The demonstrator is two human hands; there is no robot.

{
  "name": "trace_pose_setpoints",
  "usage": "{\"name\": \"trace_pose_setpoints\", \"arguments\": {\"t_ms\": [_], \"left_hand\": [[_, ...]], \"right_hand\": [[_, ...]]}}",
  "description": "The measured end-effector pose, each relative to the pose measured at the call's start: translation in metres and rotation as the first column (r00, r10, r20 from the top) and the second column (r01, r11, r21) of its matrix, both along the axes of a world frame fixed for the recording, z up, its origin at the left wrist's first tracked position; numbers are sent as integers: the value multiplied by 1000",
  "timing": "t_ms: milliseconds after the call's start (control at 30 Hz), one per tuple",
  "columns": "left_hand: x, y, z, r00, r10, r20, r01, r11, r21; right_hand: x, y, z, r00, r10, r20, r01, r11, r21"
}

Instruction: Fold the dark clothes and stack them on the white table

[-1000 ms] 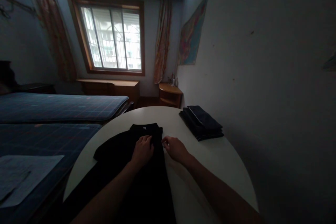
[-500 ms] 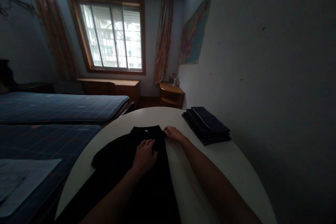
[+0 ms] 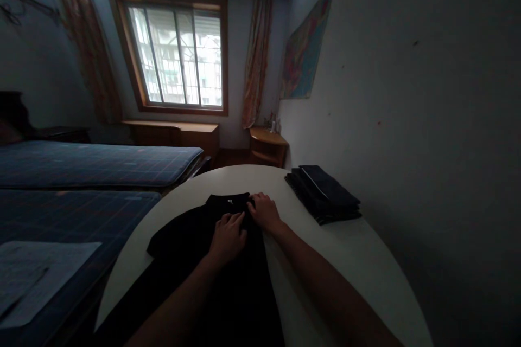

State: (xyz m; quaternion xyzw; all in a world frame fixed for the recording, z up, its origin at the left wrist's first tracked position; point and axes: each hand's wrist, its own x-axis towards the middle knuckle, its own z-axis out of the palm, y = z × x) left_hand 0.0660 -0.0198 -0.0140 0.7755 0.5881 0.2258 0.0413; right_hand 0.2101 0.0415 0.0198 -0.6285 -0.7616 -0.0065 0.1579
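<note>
Black trousers (image 3: 244,293), apparently folded lengthwise, lie over the round white table, with the waistband (image 3: 220,200) at the far end and a small white label showing on it. My left hand (image 3: 228,238) lies on the cloth below the waistband, palm down, its fingers loosely spread. At the right end of the waistband, my right hand (image 3: 264,210) rests with fingers extended over the dark fabric. The two hands are close together. Dark cloth and dim light hide some fingertip detail.
A stack of folded dark clothes (image 3: 323,195) sits at the table's (image 3: 337,265) right side, near the wall. Beds with blue plaid mattresses (image 3: 101,165) stand to the left, one holding a paper sheet (image 3: 44,276). A corner shelf (image 3: 268,136) stands beyond the table.
My right hand has moved left from the edge of the waistband onto the cloth, its fingers now laid out. The left hand stays on the trousers. The view has shifted slightly.
</note>
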Motion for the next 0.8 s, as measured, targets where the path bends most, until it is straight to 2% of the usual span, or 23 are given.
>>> {"name": "trace_pose_setpoints", "arguments": {"t_ms": [133, 233, 333, 400, 533, 633, 800], "left_hand": [[-6, 6, -4, 998, -23, 55, 22, 1000, 18], [-15, 11, -8, 994, -66, 92, 64, 998, 30], [-25, 17, -13, 984, -113, 135, 109, 993, 37], [-32, 21, -15, 978, -123, 168, 119, 992, 36], [-43, 30, -17, 970, -112, 215, 108, 994, 31], [-50, 32, -17, 969, -128, 210, 125, 992, 27], [-55, 32, -14, 961, -251, 119, 255, 967, -18]], "right_hand": [[1, -11, -2, 997, -10, 79, 11, 1000, -19], [-1, -21, 5, 998, -12, 66, 9, 999, 46], [-11, -41, 9, 998, 56, 28, -57, 997, 44], [-21, -61, 5, 990, 138, 1, -138, 990, 3], [-39, -99, -16, 963, 267, -22, -268, 960, -81], [-43, -111, -27, 977, 206, -46, -211, 967, -143], [-36, -104, -28, 985, 165, -58, -173, 970, -169]]}}
